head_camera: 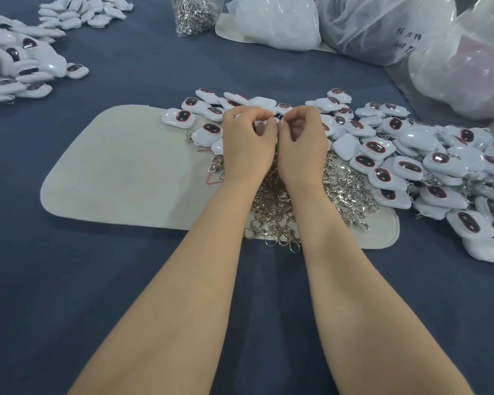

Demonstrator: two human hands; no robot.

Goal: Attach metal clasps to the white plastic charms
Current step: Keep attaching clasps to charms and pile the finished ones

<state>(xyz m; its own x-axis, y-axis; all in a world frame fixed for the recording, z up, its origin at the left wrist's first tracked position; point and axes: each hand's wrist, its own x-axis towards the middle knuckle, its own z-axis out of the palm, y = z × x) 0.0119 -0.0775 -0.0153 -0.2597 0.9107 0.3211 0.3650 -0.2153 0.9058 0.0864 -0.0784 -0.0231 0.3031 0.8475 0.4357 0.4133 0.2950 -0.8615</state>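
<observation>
Left hand [247, 141] pinches one white charm [263, 124]; right hand's [301, 138] curled fingers perhaps pinch one clasp [280, 118].

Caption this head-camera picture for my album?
Left hand and right hand pinch a white charm over a heap of metal clasps on a mat.

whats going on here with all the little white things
A person is fitting metal clasps to white charms. The left hand and right hand meet over the beige mat, fingers curled, pinching what looks like one charm between them. Loose clasps lie heaped under the wrists; more charms are piled to the right.
</observation>
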